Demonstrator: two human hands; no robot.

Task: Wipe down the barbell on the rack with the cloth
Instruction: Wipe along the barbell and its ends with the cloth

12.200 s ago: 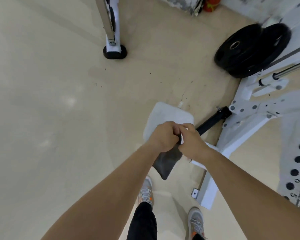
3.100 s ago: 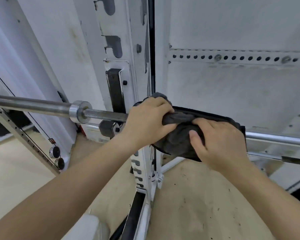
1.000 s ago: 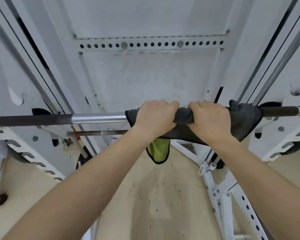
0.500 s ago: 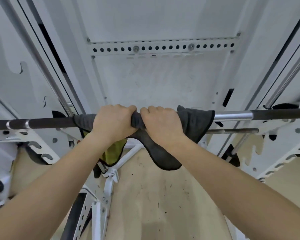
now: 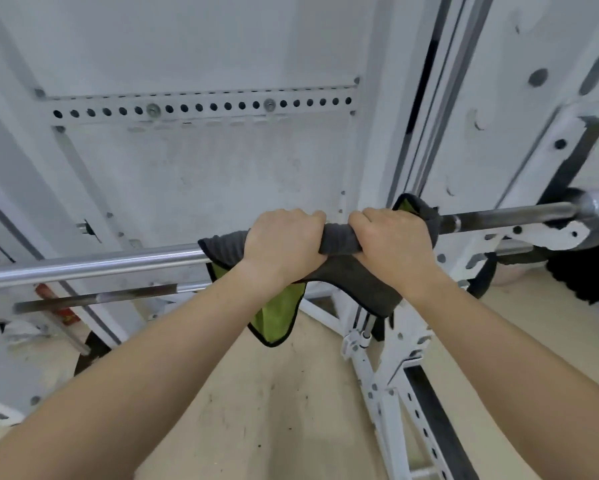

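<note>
A steel barbell (image 5: 93,266) lies across the white rack (image 5: 547,233), running from the left edge up to the right. A dark grey cloth (image 5: 337,239) with a yellow-green underside is wrapped over the bar near its right part. My left hand (image 5: 284,244) grips the cloth around the bar. Right beside it, my right hand (image 5: 393,245) grips the cloth and bar too. Loose corners of the cloth hang below both hands. The bar under the cloth is hidden.
A thinner second bar (image 5: 97,299) runs lower left, below the barbell. White perforated rack beams (image 5: 395,386) slope down to the right on the beige floor (image 5: 256,410). A white wall panel with a holed strip (image 5: 201,107) stands behind. A red object (image 5: 64,311) sits low left.
Both hands, still gripping the cloth, have slid along the bar toward its right end. More bare polished bar now shows on the left, and the right collar has come into view.
</note>
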